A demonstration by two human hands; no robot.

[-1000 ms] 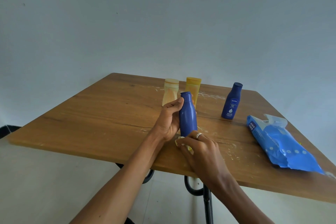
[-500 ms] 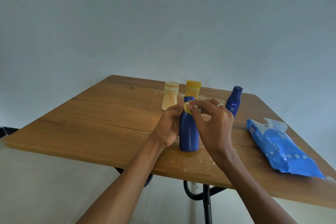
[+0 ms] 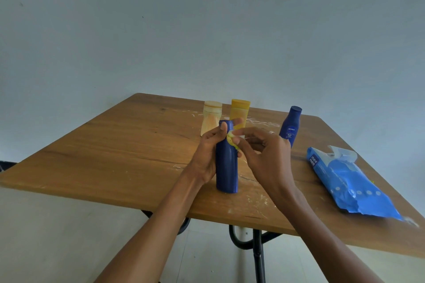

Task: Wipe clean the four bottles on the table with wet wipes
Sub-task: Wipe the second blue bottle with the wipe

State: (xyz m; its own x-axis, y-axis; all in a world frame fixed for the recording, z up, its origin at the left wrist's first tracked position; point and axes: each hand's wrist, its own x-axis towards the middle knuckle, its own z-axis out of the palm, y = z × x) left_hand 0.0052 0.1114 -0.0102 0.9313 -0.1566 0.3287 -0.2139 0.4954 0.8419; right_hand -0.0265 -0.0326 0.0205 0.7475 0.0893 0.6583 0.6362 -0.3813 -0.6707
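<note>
A tall dark blue bottle (image 3: 226,167) stands upright near the table's front edge. My left hand (image 3: 208,153) grips it from the left, fingers curled round its upper part. My right hand (image 3: 264,156) pinches a crumpled, yellow-stained wet wipe (image 3: 232,141) against the bottle's upper right side. Behind stand a cream bottle (image 3: 210,119) and a yellow bottle (image 3: 239,111). A smaller blue Nivea bottle (image 3: 290,125) stands to the right.
A blue wet-wipe pack (image 3: 349,181), its flap open, lies on the right of the wooden table (image 3: 128,154). White smears and crumbs mark the tabletop around the bottles. A pale wall rises behind; black table legs show below.
My right hand rose with the wipe from the bottle's base to its cap, then slid a little down its right shoulder. The bottle went from tilted to standing upright.
</note>
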